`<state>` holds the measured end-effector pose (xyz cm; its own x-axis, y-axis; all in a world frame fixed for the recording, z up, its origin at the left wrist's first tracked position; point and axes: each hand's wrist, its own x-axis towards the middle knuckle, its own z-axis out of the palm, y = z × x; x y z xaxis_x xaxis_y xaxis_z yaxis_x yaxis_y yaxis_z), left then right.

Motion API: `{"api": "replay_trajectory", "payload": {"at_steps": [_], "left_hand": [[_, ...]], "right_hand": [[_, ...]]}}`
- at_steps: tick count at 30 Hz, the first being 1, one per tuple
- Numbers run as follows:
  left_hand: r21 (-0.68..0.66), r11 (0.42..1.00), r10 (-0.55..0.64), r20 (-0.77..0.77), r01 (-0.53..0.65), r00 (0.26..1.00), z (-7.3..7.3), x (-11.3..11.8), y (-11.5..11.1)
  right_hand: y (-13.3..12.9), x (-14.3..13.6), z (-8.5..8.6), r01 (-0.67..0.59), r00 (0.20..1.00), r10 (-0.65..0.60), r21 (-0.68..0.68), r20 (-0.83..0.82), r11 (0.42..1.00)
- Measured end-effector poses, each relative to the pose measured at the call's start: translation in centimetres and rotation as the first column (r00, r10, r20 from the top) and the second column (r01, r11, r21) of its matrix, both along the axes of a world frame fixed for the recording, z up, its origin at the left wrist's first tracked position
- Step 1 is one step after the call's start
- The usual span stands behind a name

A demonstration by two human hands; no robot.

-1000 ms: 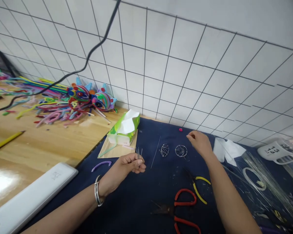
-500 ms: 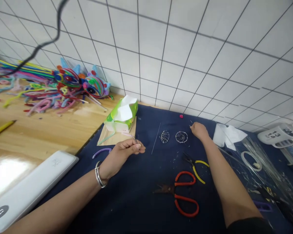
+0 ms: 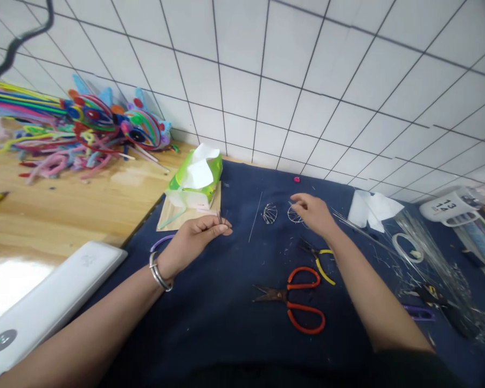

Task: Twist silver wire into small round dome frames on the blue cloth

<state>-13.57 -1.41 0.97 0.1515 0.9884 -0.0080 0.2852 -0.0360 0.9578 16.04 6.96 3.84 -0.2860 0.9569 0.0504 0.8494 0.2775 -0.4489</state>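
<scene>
Thin wire pieces stick up from the pinched fingers of my left hand (image 3: 204,233), which is beside the tissue pack. My right hand (image 3: 313,213) hovers at the round wire frame (image 3: 294,215) and partly covers it. Its thumb and forefinger are apart, with nothing visible between them. A second, domed wire frame (image 3: 269,214) lies to the left on the dark blue cloth (image 3: 218,302), and beside it is a straight wire (image 3: 255,217). Nearer to me are red-handled scissors (image 3: 305,315) and yellow-handled pliers (image 3: 324,264).
A green tissue pack (image 3: 196,178) stands on a small board. Colourful pipe cleaners (image 3: 60,156) and a white device (image 3: 54,302) are at left. At right are crumpled tissue (image 3: 374,209), a wire bundle (image 3: 432,253) and a white mug (image 3: 448,207). A tiled wall rises behind.
My right hand has moved left to the round wire frame, and its fingers have opened. A short wire bit now lies on the cloth behind it. My left hand keeps its pinch; the view has shifted slightly.
</scene>
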Motion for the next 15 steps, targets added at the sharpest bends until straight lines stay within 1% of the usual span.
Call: {"api": "replay_trajectory", "payload": {"at_steps": [1, 3, 4, 6, 8, 10, 11, 12, 13, 15], "left_hand": [[0.028, 1.0, 0.006, -0.07, -0.004, 0.998, 0.1, -0.5, 0.2], [0.082, 0.997, 0.029, -0.212, -0.012, 0.977, 0.4, -1.7, 0.7], [0.098, 0.995, 0.027, -0.274, 0.001, 0.961, 0.6, -2.3, 1.0], [0.107, 0.993, -0.008, -0.377, 0.052, 0.926, 0.9, -3.5, 1.3], [0.095, 0.991, -0.039, -0.472, 0.095, 0.881, 1.0, -4.5, 1.6], [0.1, 0.992, -0.004, -0.588, 0.078, 0.809, 0.8, -5.1, 1.8], [0.104, 0.993, 0.019, -0.639, 0.061, 0.769, 0.7, -5.3, 2.0], [0.114, 0.993, 0.05, -0.679, 0.038, 0.732, 0.6, -5.4, 2.1], [0.11, 0.993, 0.057, -0.711, 0.031, 0.701, 0.4, -5.5, 2.2], [0.116, 0.993, 0.092, -0.766, -0.004, 0.636, 0.2, -5.6, 2.3]], "right_hand": [[-1.0, -1.2, 0.4, -0.055, 0.995, 0.053, -0.024, -0.082, 0.998], [-2.8, -3.8, 0.7, -0.139, 0.967, 0.115, -0.092, -0.23, 0.986], [-3.4, -5.3, 0.7, -0.177, 0.945, 0.132, -0.128, -0.3, 0.976], [-4.1, -8.3, 0.0, -0.227, 0.9, 0.14, -0.17, -0.412, 0.959], [-4.2, -11.6, -1.2, -0.258, 0.863, 0.131, -0.203, -0.488, 0.945], [-3.7, -14.8, -2.6, -0.228, 0.831, 0.07, -0.222, -0.552, 0.948], [-3.3, -16.1, -3.2, -0.223, 0.825, 0.064, -0.219, -0.561, 0.95], [-3.0, -17.3, -3.7, -0.224, 0.821, 0.064, -0.217, -0.568, 0.95], [-2.6, -18.2, -4.2, -0.227, 0.817, 0.064, -0.218, -0.573, 0.949], [-2.1, -19.3, -4.9, -0.234, 0.813, 0.063, -0.226, -0.579, 0.946]]}}
